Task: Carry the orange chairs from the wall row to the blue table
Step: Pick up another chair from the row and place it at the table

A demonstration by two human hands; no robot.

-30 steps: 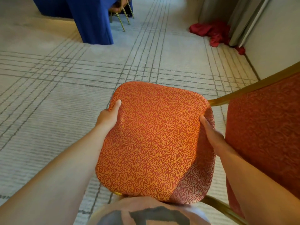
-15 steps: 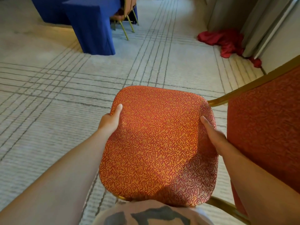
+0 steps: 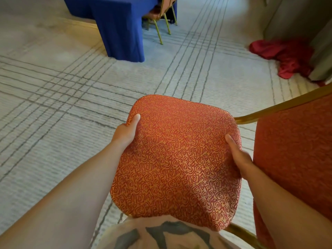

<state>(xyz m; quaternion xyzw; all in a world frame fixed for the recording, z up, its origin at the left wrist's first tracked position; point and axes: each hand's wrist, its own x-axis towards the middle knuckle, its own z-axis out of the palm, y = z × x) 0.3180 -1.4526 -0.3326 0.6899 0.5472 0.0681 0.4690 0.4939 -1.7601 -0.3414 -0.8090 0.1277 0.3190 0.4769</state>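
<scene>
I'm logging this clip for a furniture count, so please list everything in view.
carried chair: one, orange patterned with gold frame, centre, backrest at right.
blue table: one, blue drape, top left.
chair at table: one, orange-brown with gold legs, beside the drape, top centre.
red cloth: one, red, heaped on the floor, upper right.
carpet: one, pale grey with dark lines, throughout.
shirt: one, pale with dark print, bottom centre.
left grip: one, holds the seat's left edge.
right grip: one, holds the seat's right edge.
</scene>
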